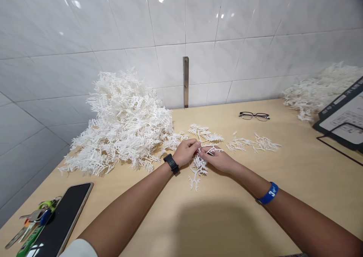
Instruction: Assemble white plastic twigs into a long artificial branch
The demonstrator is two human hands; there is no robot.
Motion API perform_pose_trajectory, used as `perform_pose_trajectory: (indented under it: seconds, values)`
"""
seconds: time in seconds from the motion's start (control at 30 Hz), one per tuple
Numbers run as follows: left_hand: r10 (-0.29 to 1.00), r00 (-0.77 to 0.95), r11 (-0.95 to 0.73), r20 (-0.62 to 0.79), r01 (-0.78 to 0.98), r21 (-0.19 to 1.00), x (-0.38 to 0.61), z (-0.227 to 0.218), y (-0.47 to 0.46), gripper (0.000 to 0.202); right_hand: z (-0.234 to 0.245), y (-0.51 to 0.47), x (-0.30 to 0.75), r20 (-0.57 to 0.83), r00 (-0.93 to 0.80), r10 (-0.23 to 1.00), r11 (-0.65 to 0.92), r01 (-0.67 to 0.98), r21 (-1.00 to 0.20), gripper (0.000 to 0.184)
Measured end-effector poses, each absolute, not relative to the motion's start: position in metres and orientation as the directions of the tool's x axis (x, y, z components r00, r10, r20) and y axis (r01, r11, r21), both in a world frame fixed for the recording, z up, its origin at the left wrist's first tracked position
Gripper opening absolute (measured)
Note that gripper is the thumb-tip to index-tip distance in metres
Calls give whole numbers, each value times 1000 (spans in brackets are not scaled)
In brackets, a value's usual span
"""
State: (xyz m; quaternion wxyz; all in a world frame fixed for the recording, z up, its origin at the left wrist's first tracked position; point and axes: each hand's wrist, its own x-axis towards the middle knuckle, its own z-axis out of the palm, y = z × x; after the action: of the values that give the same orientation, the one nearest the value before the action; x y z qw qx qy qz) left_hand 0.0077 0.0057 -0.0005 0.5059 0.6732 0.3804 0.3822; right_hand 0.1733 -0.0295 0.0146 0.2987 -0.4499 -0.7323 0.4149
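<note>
I have the white branched sprig (200,162) between my two hands, right where my fingertips nearly meet, in front of my body. My left hand (185,153) comes in from one side with thumb and forefinger pinched together on its upper part. My right hand (219,159) meets it from the other, thumb and fingers closed on the white stems as well. A dense tuft of it sits just below my fingertips, between the hands, and from there a thinner forked stem hangs toward me, reaching past my fingers over the table (159,215). Another white twig juts out across the back of my right fingers (whether it belongs to the same sprig, I cannot tell).

Just beyond my fingertips lie loose white sprigs (204,132), so close that some seem to run into what I hold. More white scraps (266,143) lie past my right hand, apart from it. The big white heap (127,124) rises beyond my left wrist, which wears a black watch (171,164); a blue band (269,193) circles my right forearm near the wrist. Farther back, well apart from my fingers, rest the eyeglasses (254,116).
</note>
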Motion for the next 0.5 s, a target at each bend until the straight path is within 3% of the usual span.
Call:
perform_pose_trajectory:
  seconds: [0.2, 0.37, 0.5]
  values:
    - [931, 359, -141, 72, 169, 976, 9, -4, 6, 39, 5, -24, 171, 56, -419, 906, 216, 345, -913, 23]
    - [960, 281, 12, -22, 37, 999, 9, -1, 9, 37, -1, -27, 165, 84, -501, 862, 278, 327, -903, 28]
    - [941, 339, -32, 12, 55, 998, 7, -1, 11, 39, 0, -27, 164, 163, -471, 867, 309, 250, -918, 33]
